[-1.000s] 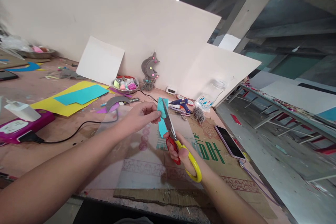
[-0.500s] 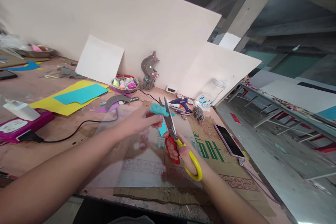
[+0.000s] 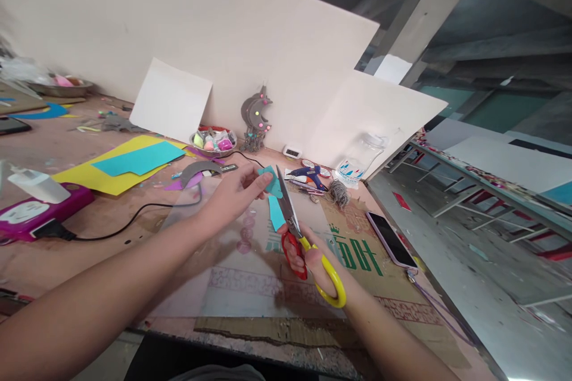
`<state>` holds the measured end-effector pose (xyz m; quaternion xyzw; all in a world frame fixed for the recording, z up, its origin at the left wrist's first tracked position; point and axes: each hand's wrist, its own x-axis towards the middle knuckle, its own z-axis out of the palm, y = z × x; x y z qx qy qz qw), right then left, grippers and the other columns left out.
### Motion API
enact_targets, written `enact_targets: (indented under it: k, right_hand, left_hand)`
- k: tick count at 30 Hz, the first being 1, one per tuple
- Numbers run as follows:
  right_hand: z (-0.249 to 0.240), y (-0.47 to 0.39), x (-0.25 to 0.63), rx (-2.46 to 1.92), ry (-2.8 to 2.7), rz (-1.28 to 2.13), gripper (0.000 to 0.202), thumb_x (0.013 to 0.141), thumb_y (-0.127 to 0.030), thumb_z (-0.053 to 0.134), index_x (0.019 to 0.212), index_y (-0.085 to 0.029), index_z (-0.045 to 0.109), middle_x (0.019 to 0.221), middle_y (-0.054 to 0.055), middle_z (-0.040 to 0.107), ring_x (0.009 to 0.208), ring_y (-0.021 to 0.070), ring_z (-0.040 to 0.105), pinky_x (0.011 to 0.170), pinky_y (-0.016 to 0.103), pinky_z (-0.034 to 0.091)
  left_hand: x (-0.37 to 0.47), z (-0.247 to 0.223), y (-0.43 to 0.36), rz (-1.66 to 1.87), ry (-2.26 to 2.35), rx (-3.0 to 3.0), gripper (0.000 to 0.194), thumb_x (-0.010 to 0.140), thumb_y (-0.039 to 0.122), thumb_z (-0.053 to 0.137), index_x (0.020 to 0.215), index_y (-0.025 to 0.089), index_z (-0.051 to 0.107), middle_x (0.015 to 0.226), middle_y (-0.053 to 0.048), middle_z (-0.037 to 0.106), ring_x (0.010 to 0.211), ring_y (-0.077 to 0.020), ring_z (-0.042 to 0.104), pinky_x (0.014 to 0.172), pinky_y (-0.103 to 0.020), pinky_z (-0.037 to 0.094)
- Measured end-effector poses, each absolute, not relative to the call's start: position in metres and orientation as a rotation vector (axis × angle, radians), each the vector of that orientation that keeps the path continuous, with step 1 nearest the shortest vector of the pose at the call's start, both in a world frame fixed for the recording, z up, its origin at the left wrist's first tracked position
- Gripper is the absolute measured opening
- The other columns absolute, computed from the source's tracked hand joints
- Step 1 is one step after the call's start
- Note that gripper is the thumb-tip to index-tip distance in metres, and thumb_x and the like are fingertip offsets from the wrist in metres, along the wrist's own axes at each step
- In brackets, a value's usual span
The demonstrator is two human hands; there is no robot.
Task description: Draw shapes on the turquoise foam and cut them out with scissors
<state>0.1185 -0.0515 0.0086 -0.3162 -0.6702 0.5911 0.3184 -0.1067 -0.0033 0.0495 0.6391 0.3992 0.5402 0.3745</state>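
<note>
Between thumb and fingers, my left hand [image 3: 243, 189] pinches a small piece of light blue paper [image 3: 272, 181]. My right hand [image 3: 306, 256] is wrapped round the scissors [image 3: 290, 208], which have one red and one yellow handle. Their blades point up and away from me, right beside the paper's right edge; whether they touch it I cannot tell. Below the held piece, another light blue scrap [image 3: 276, 213] lies on the clear sheet [image 3: 192, 268] that covers printed cardboard [image 3: 357, 226].
At left lie yellow paper [image 3: 120, 184] with a blue sheet [image 3: 138, 159] on it and a purple power strip [image 3: 75, 199]. Behind my hands are a glue gun [image 3: 308, 175], twine [image 3: 338, 192] and a plastic jar [image 3: 361, 158]. A phone [image 3: 391, 240] lies near the right edge.
My left hand has turned the blue paper and shifted it slightly up and left. The scissor blades have come closer together. My right hand stays in nearly the same place.
</note>
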Motion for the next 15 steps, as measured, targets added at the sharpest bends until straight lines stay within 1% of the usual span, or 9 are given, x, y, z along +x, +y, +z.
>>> enact_targets:
  k: [2, 6, 10, 12, 15]
  right_hand:
    - [0.0106, -0.0520, 0.1182, -0.847, -1.789, 1.544, 0.073, 0.074, -0.083, 0.047, 0.117, -0.023, 0.051, 0.078, -0.002, 0.037, 0.056, 0.0100, 0.024, 0.050, 0.024, 0.024]
    - [0.0115, -0.0519, 0.1179, -0.841, -1.796, 1.526, 0.073, 0.075, -0.082, 0.047, 0.118, -0.022, 0.050, 0.075, -0.003, 0.036, 0.055, 0.0104, 0.024, 0.049, 0.024, 0.023]
    - [0.0078, -0.0501, 0.1182, -0.823, -1.704, 1.574, 0.069, 0.076, -0.079, 0.051, 0.116, -0.023, 0.050, 0.076, -0.003, 0.034, 0.055, 0.0105, 0.023, 0.048, 0.024, 0.022]
    - [0.0062, -0.0492, 0.1183, -0.800, -1.669, 1.587, 0.066, 0.076, -0.077, 0.053, 0.115, -0.024, 0.051, 0.077, -0.003, 0.035, 0.056, 0.0103, 0.024, 0.048, 0.024, 0.023]
    - [0.0051, -0.0484, 0.1183, -0.771, -1.659, 1.584, 0.062, 0.079, -0.075, 0.053, 0.113, -0.024, 0.051, 0.077, -0.003, 0.036, 0.056, 0.0099, 0.025, 0.048, 0.024, 0.024]
  left_hand:
    - [-0.1082, 0.0478, 0.0020, 1.418, 0.963, 1.593, 0.034, 0.085, 0.053, 0.059, 0.084, 0.019, 0.057, 0.073, 0.001, 0.060, 0.068, -0.0129, 0.058, 0.065, -0.025, 0.046]
    - [-0.1108, 0.0448, 0.0088, 1.393, 0.929, 1.633, 0.031, 0.083, 0.049, 0.062, 0.081, 0.018, 0.058, 0.071, 0.001, 0.059, 0.064, -0.0112, 0.053, 0.061, -0.024, 0.044]
    - [-0.1124, 0.0461, 0.0067, 1.349, 0.972, 1.630, 0.033, 0.081, 0.051, 0.064, 0.080, 0.018, 0.060, 0.069, 0.001, 0.061, 0.062, -0.0112, 0.058, 0.060, -0.023, 0.045]
    - [-0.1122, 0.0475, 0.0047, 1.268, 0.981, 1.600, 0.035, 0.080, 0.053, 0.065, 0.081, 0.018, 0.061, 0.066, 0.002, 0.062, 0.056, -0.0109, 0.059, 0.056, -0.023, 0.045]
    - [-0.1100, 0.0487, 0.0024, 1.116, 0.973, 1.536, 0.036, 0.078, 0.054, 0.065, 0.084, 0.019, 0.060, 0.059, 0.003, 0.061, 0.046, -0.0106, 0.055, 0.048, -0.023, 0.042]
